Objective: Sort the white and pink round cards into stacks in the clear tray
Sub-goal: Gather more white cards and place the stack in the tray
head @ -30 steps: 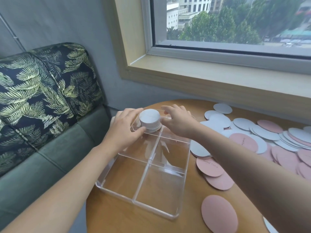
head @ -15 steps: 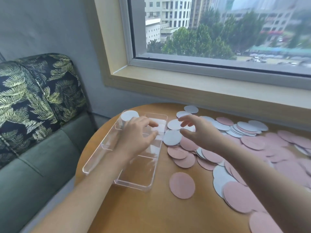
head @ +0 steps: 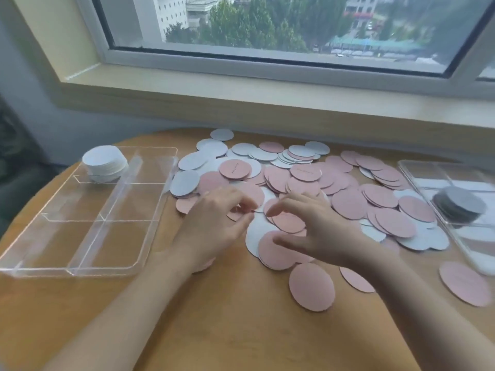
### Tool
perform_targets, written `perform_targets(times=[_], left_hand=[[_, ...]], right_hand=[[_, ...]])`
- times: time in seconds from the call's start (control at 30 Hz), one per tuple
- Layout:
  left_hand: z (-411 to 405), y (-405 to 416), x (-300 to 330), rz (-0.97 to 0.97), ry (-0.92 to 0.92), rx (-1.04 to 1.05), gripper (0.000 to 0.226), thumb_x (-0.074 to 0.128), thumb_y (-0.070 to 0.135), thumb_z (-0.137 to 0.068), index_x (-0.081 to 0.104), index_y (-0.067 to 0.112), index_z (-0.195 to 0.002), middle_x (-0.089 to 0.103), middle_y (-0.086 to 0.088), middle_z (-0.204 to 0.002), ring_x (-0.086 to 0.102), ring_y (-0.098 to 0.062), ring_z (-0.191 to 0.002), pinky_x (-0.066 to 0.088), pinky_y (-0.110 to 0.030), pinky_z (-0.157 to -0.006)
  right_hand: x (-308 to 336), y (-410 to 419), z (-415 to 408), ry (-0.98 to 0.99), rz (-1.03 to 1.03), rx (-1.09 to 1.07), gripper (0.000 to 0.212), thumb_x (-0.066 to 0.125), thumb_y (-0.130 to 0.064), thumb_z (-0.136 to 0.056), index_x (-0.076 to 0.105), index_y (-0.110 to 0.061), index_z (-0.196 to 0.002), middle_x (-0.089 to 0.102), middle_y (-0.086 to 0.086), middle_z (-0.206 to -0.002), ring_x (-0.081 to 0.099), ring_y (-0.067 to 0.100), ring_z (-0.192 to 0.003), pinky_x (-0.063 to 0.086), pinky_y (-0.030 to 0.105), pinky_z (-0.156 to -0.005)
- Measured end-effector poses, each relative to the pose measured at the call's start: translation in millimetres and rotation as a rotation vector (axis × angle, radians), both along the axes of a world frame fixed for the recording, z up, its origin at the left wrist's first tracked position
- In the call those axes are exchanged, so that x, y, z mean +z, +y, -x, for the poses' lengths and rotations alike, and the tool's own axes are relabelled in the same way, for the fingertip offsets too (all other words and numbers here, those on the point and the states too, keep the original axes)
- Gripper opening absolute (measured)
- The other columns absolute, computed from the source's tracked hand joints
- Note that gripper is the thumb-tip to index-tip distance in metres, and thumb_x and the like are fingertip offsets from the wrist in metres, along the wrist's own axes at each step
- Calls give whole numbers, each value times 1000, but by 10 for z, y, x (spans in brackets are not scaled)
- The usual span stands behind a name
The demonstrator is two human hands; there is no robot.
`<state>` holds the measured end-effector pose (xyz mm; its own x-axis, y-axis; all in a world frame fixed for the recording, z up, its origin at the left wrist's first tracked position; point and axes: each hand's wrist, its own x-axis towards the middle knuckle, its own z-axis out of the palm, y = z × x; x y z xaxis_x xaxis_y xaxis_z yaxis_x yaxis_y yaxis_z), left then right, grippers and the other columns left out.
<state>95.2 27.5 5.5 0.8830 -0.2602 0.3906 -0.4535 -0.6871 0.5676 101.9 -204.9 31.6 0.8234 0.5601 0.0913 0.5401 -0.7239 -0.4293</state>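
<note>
Cards (head: 302, 183) lie scattered across the counter (head: 214, 317), pink and white mixed, while the tray (head: 150, 199) sits to my left with one white stack (head: 105, 162) in its far left compartment. My left hand (head: 214, 223) hovers over the pile's near edge, fingers curled toward a pink card (head: 242, 195); blur keeps me from telling whether they already pinch it. My right hand (head: 313, 228) arches over another pink card (head: 288, 222), fingers released and grasping nothing. To do this step well, I should slide one colour together with flat fingertips, square the edges between both hands, then lift the bundle whole into its own compartment. Thin cards cling, so I would peel an edge before I lift.
</note>
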Motion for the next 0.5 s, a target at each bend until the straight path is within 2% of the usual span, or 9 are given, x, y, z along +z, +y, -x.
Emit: perform_targets(times=[0.23, 0.4, 0.5], left_hand=[[20, -184, -93, -210, 47, -48, 34, 61, 42, -86, 74, 25, -112, 62, 13, -108, 53, -9, -96, 47, -40, -90], [56, -178, -154, -255, 5, -10, 19, 70, 26, -95, 73, 25, -114, 61, 13, -103, 54, -12, -94, 46, -38, -86], [95, -140, -190, -255, 7, 0, 20, 73, 23, -93, 73, 25, -113, 61, 15, -101, 52, -11, -92, 43, -34, -87]], right_hand=[[-200, -345, 123, -28, -100, -61, 31, 72, -39, -87, 62, -34, -116, 54, -24, -115, 46, 5, -113, 41, 36, -101], [-278, -228, 228, -72, -62, 50, 30, 65, -40, -90, 63, -42, -119, 53, -23, -124, 43, 8, -116, 33, 34, -102], [-358, -132, 246, -62, 11, 122, 29, 64, -39, -91, 63, -44, -120, 51, -22, -130, 41, 10, -123, 29, 32, -101]])
